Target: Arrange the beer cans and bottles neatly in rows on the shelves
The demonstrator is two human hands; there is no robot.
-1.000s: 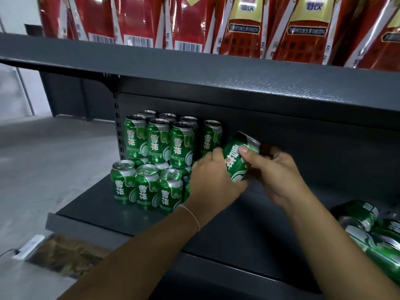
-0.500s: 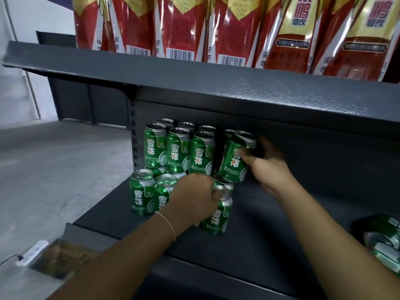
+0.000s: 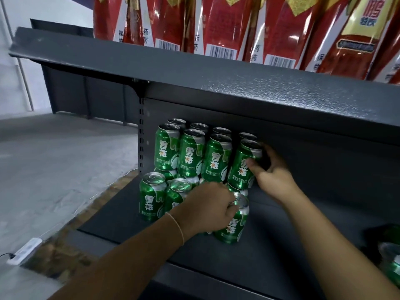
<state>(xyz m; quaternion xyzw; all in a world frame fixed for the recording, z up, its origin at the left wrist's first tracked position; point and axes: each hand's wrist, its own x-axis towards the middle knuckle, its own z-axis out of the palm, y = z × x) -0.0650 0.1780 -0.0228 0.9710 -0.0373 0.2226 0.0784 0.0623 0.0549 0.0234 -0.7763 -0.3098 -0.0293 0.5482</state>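
1. Our right hand grips a green can by its side, set on the upper tier at the row's right end.
2. Our left hand curls over the top of a front can on the shelf.
3. We judge these cans stiff, smooth, likely slippery and easily dented; hold them mid-body.
4. More cans lie at the right edge.

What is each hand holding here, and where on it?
Right hand grips the upper-row end can around its upper side wall. Left hand holds the front-row can at its top rim.
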